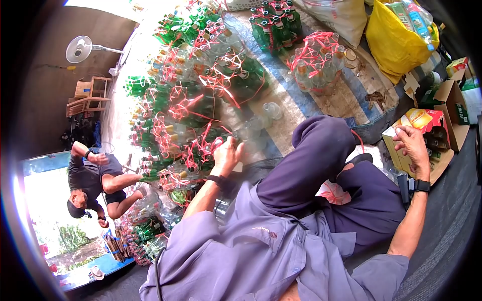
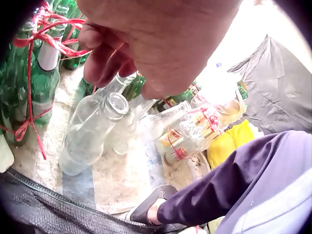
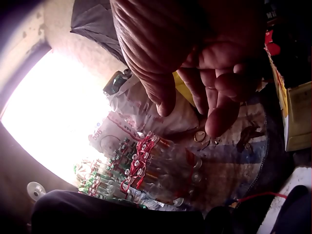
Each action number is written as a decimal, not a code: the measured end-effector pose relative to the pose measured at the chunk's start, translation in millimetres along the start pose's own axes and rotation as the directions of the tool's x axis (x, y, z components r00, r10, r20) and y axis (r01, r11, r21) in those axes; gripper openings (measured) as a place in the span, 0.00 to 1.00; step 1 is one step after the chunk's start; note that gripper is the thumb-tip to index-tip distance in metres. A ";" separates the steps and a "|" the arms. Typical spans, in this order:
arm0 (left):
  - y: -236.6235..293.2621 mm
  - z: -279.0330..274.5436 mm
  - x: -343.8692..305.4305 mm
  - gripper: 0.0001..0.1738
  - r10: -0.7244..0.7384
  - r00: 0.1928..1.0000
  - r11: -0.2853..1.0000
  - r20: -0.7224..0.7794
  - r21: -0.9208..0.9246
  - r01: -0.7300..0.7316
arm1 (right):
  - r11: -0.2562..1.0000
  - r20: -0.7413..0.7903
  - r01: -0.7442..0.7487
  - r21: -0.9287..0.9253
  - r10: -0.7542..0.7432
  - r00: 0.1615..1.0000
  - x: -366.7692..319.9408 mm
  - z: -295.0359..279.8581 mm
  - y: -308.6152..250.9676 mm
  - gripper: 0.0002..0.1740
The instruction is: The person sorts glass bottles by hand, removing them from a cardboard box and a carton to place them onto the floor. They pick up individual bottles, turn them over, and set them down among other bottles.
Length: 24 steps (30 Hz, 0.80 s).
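Note:
My left hand (image 1: 228, 158) is beside the tied bottles with red strips (image 1: 193, 150). The left wrist view has this hand (image 2: 141, 48) with loosely bent fingers above standing clear glass bottles (image 2: 90, 131); no held object shows. Those clear bottles look blurred in the head view (image 1: 256, 125). My right hand (image 1: 414, 150) is raised in front of an open carton (image 1: 401, 135) with bottles inside. In the right wrist view, its fingers (image 3: 222, 117) hang slightly bent, apart from the thumb, with nothing between them.
Many bundled green and clear bottles (image 1: 201, 65) cover the left of the striped mat (image 1: 286, 95). Another clear bundle (image 1: 319, 70) stands farther back, near a yellow bag (image 1: 401, 45). A second person (image 1: 90, 175) sits at the left. A fan (image 1: 79, 49) is beyond.

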State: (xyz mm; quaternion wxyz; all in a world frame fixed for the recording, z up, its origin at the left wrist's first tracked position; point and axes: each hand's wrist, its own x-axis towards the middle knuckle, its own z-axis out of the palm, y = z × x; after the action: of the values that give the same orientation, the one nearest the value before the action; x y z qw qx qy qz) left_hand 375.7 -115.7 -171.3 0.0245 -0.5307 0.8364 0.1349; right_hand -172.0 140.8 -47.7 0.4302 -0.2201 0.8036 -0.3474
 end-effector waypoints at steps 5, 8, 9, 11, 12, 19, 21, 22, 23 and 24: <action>-2.4 -13.9 25.0 0.25 0.036 0.999 0.998 0.013 -0.044 -0.035 | 1.000 -0.005 0.007 -0.006 -0.007 1.000 -0.8 0.4 -2.0 0.20; -4.5 -12.5 40.2 0.24 0.120 0.991 0.992 0.056 -0.042 -0.118 | 1.000 -0.001 -0.003 0.000 0.003 1.000 -1.0 0.7 -2.9 0.21; -6.6 -9.5 45.8 0.23 0.113 0.989 0.993 0.093 -0.037 -0.110 | 1.000 -0.002 -0.003 -0.001 0.003 1.000 -0.7 0.6 -2.9 0.21; -10.7 -3.0 51.7 0.18 0.116 0.987 0.993 0.108 -0.047 -0.112 | 1.000 -0.009 -0.012 0.007 0.012 1.000 0.1 0.5 -1.7 0.22; -13.3 -0.7 53.8 0.18 0.116 0.987 0.993 0.110 -0.047 -0.111 | 1.000 -0.009 -0.014 0.006 0.014 1.000 0.7 0.0 -0.5 0.22; -48.8 32.9 67.3 0.18 0.291 0.956 0.957 0.045 0.003 -0.291 | 0.999 -0.002 -0.031 0.017 0.031 1.000 4.1 -0.8 3.0 0.24; -52.7 37.8 68.7 0.19 0.395 0.919 0.917 0.005 0.051 -0.395 | 0.999 0.006 -0.032 0.014 0.032 0.999 5.1 -1.5 3.9 0.24; -40.9 26.7 66.6 0.19 0.335 0.942 0.942 -0.023 -0.016 -0.335 | 1.000 0.005 -0.028 0.012 0.028 1.000 5.4 -1.4 4.4 0.24; -30.9 17.1 64.9 0.19 0.271 0.961 0.958 -0.048 -0.084 -0.274 | 1.000 0.005 -0.024 0.010 0.024 1.000 5.6 -1.0 4.5 0.24; -29.3 15.9 63.9 0.19 0.271 0.961 0.958 -0.048 -0.083 -0.274 | 1.000 0.005 -0.024 0.010 0.024 1.000 5.7 -0.8 4.4 0.24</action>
State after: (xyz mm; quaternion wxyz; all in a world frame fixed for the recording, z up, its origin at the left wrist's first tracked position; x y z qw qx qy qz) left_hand 372.4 -179.7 -204.2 -0.0329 -0.4132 0.8950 0.1646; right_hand -175.9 140.3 -53.7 0.4373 -0.2092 0.8033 -0.3460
